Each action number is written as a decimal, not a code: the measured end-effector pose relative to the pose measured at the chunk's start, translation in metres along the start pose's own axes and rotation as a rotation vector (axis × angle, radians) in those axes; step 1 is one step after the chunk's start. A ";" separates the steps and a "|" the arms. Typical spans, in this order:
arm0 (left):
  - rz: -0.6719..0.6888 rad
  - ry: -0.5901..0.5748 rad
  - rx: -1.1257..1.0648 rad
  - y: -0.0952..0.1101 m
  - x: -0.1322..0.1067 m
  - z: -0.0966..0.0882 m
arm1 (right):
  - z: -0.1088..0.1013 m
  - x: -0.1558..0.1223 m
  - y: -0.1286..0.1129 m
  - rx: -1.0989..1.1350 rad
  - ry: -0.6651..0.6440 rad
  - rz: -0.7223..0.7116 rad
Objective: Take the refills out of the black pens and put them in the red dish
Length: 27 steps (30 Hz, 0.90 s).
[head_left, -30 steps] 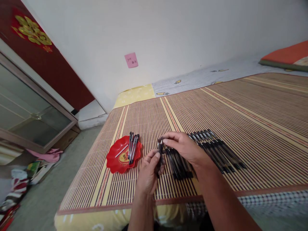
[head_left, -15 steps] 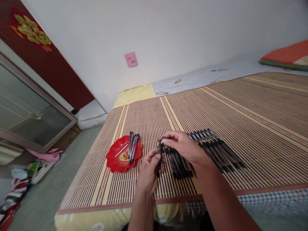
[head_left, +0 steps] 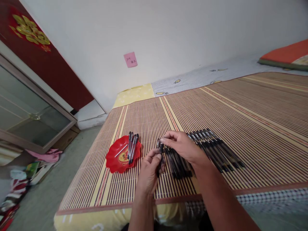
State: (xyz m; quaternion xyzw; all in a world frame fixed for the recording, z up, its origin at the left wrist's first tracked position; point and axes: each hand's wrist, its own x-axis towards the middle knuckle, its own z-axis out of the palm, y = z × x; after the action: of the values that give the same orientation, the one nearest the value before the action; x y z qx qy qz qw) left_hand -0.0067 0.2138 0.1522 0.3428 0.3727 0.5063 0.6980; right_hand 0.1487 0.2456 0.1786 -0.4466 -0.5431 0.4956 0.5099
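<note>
Both hands work on one black pen (head_left: 160,153) held upright over the striped bamboo mat (head_left: 149,118). My left hand (head_left: 148,175) is closed round the pen's lower barrel. My right hand (head_left: 184,147) pinches its top end with thumb and fingertips. A row of several black pens (head_left: 216,149) lies on the mat just behind and right of my right hand. At the left sits a red scalloped plate (head_left: 115,160) with several pens (head_left: 132,146) and a thin white stick (head_left: 121,150) on it.
The mat covers a bed whose front edge (head_left: 120,205) runs close to me, with floor and scattered cloths (head_left: 45,156) at the left. A glass-fronted cabinet (head_left: 26,118) stands at far left. An orange cushion (head_left: 286,54) lies at the back right.
Hardly anything differs: both hands keep hold of the pen in the same spot, with only a slight shift of the view.
</note>
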 end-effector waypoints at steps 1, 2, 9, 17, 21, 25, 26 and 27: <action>0.001 0.000 0.000 0.000 0.000 0.000 | 0.000 0.000 0.000 -0.002 0.008 -0.001; 0.002 0.001 -0.001 -0.001 0.000 0.000 | 0.000 0.000 -0.001 -0.003 0.010 -0.006; -0.014 0.008 0.005 -0.003 0.001 -0.001 | -0.001 0.000 -0.002 -0.026 -0.033 -0.003; 0.021 -0.011 0.014 -0.003 0.001 -0.003 | -0.001 0.000 0.000 -0.027 -0.045 -0.022; 0.022 -0.007 0.034 -0.003 0.001 -0.002 | 0.000 0.000 0.001 -0.048 -0.039 -0.008; 0.031 -0.003 0.049 -0.003 0.001 -0.002 | 0.002 0.000 0.001 -0.068 -0.002 -0.011; 0.035 0.002 0.047 -0.003 0.001 -0.002 | 0.002 0.000 0.001 -0.057 -0.006 -0.014; 0.038 0.007 0.044 -0.003 0.001 -0.003 | 0.002 0.000 0.000 -0.048 -0.012 -0.016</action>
State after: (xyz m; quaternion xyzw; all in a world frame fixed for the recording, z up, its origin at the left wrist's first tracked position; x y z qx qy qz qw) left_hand -0.0074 0.2145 0.1484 0.3633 0.3797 0.5122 0.6793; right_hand 0.1466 0.2456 0.1783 -0.4516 -0.5612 0.4810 0.4997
